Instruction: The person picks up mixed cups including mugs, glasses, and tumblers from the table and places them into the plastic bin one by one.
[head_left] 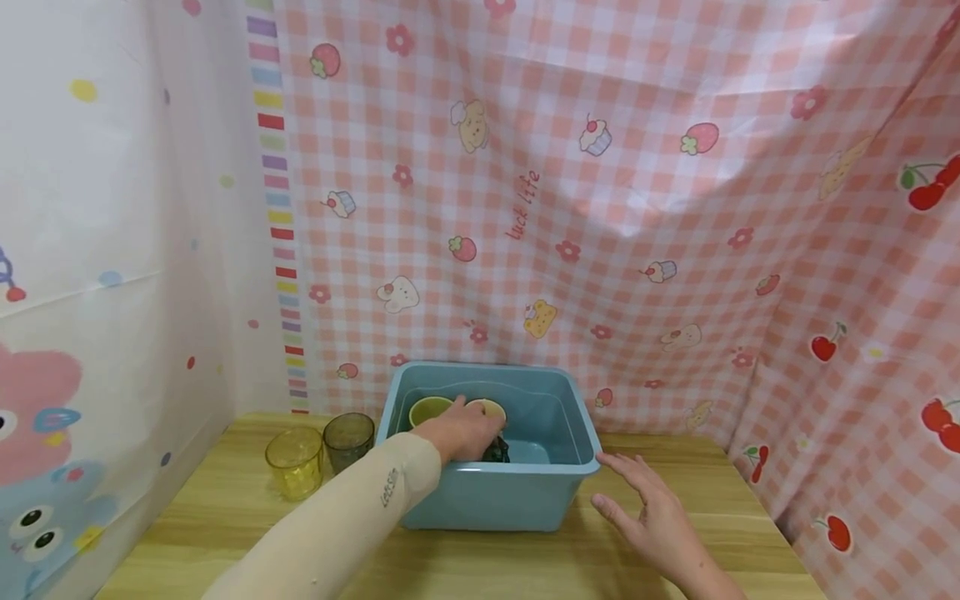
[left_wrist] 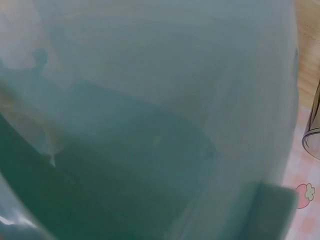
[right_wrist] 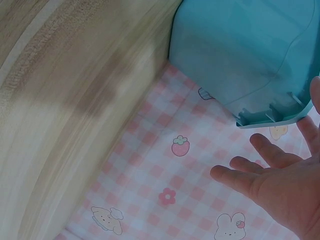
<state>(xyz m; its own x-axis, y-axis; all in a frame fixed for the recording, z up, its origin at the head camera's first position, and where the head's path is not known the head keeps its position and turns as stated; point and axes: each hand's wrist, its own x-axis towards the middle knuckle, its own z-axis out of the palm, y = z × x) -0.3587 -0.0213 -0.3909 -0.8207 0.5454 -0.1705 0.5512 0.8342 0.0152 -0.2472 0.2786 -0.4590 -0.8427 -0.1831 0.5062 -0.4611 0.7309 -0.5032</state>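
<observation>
Inside the blue plastic bin (head_left: 495,500), my left hand (head_left: 465,429) reaches down over the near rim with its fingers bent downward. Just under those fingers shows a dark green thing (head_left: 496,451), mostly hidden; whether the fingers hold it is unclear. A yellow-green cup (head_left: 429,408) and a pale cream-rimmed cup (head_left: 491,408) stand in the bin beside this hand. In the left wrist view the bin wall (left_wrist: 150,125) hides the hand. My right hand (head_left: 656,521) is spread at the bin's right corner, index fingertip at the rim (right_wrist: 280,122).
On the wooden table (head_left: 720,508), left of the bin, a yellow transparent glass (head_left: 295,467) stands beside a grey-brown glass (head_left: 348,437). Behind the bin hangs a pink checked cloth (head_left: 525,208), with a white patterned cloth (head_left: 150,250) on the left.
</observation>
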